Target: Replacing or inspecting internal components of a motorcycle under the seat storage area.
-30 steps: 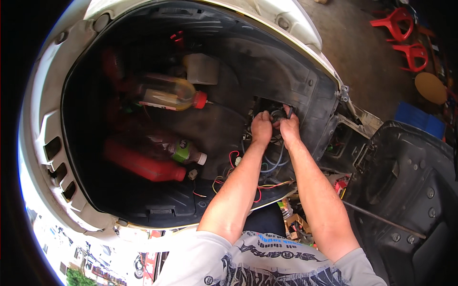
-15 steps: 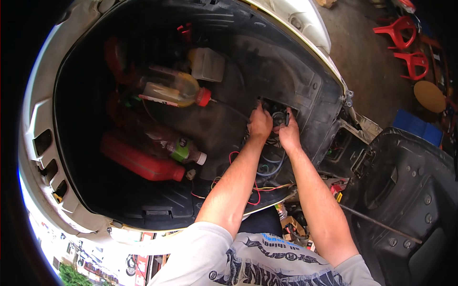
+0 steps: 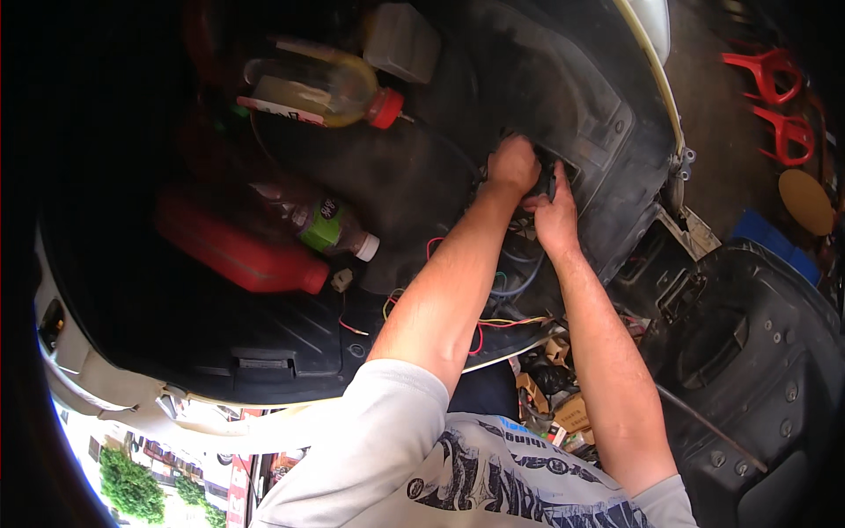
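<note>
My left hand is curled over a square opening in the black storage compartment of a white vehicle; what its fingers hold is hidden. Just right and below, my right hand is partly closed at the same opening, index finger extended along a dark part that I cannot make out. Grey-blue hoses show below my hands, and red and yellow wires lie near my left forearm.
Red-capped bottle, clear bottle, red jug and translucent container lie left of my hands. A raised black seat is at lower right; red plastic chairs stand beyond. Boxes clutter the space below the compartment.
The view has shifted. Both hands appear higher and further right in the picture. My left hand has moved deeper over the opening's upper edge, and my right index finger is straighter.
</note>
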A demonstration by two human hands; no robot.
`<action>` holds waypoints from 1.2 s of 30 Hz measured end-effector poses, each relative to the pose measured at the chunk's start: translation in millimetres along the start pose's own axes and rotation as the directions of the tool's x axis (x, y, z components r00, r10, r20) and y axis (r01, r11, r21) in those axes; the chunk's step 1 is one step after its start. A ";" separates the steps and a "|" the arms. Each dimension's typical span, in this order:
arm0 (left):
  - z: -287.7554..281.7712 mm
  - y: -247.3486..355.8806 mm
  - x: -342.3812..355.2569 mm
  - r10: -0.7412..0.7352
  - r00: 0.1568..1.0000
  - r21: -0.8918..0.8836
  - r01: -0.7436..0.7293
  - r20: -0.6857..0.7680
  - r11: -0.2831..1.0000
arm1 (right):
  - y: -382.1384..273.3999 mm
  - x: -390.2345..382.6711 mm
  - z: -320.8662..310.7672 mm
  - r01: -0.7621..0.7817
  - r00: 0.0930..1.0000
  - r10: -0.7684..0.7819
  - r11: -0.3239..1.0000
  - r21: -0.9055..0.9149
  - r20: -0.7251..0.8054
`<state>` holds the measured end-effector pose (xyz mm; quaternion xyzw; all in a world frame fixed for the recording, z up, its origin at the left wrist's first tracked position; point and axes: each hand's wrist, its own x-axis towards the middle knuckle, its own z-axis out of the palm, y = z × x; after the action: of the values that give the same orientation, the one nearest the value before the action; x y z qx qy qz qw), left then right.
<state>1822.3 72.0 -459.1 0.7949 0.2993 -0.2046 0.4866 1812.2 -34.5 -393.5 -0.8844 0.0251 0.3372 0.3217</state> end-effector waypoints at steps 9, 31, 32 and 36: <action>8.8 9.4 18.2 0.116 0.987 0.297 -0.144 0.108 0.944 | -10.9 -7.0 -5.5 0.025 1.000 -0.025 1.000 0.011 0.005; 0.4 7.2 22.7 0.093 0.935 0.368 -0.224 0.343 0.902 | -12.1 -8.3 -3.6 0.032 0.999 -0.032 0.999 0.037 0.014; -0.7 8.9 22.4 0.097 0.934 0.359 -0.227 0.345 0.905 | -6.1 -5.8 -3.0 0.035 0.999 -0.035 0.999 0.036 0.011; -4.2 15.7 18.2 0.165 0.935 0.330 -0.270 0.314 0.905 | 16.2 1.6 0.2 0.164 0.984 -0.170 0.981 -0.102 -0.046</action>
<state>1846.5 75.3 -458.2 0.8636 0.0927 -0.3106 0.3862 1809.1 -47.0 -403.5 -0.9069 -0.0572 0.2858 0.3042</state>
